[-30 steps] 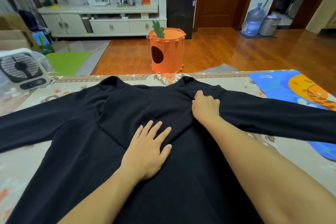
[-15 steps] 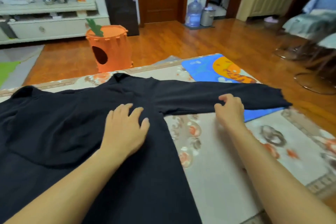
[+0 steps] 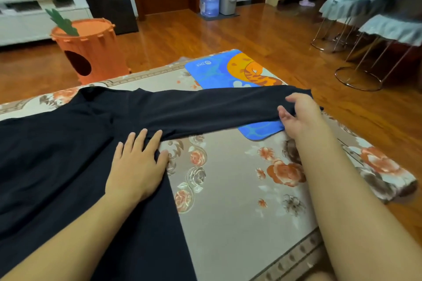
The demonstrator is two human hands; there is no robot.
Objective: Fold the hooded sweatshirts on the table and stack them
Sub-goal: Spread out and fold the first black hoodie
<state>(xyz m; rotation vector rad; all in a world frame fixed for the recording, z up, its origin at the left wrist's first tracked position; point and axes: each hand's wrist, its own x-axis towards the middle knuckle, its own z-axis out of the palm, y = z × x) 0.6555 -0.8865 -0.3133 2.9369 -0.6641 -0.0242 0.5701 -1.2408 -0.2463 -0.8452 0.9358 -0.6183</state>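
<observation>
The black hooded sweatshirt (image 3: 68,143) lies flat on the table (image 3: 239,201), which is covered with a floral cloth. The garment's left portion and lower hem are cut off by the frame edges, and the hood cannot be clearly distinguished against the dark fabric.

The left hand (image 3: 137,166) rests palm down, fingers straight and spread, on the body of the sweatshirt at the underarm junction; it presses the fabric without gripping it.

The right hand (image 3: 299,116) holds the cuff end of the sleeve (image 3: 205,109), which extends from the left hand toward this grip. The fingers curl over the sleeve's far edge with the thumb below it; the cuff itself is mostly hidden behind the hand.

Under the sleeve, just inboard of the right-hand grip, lies a blue and orange mat (image 3: 228,70), partly covered. Beyond the left hand stands an orange carrot-shaped container (image 3: 91,52) on the floor. The background furniture is blurred.
</observation>
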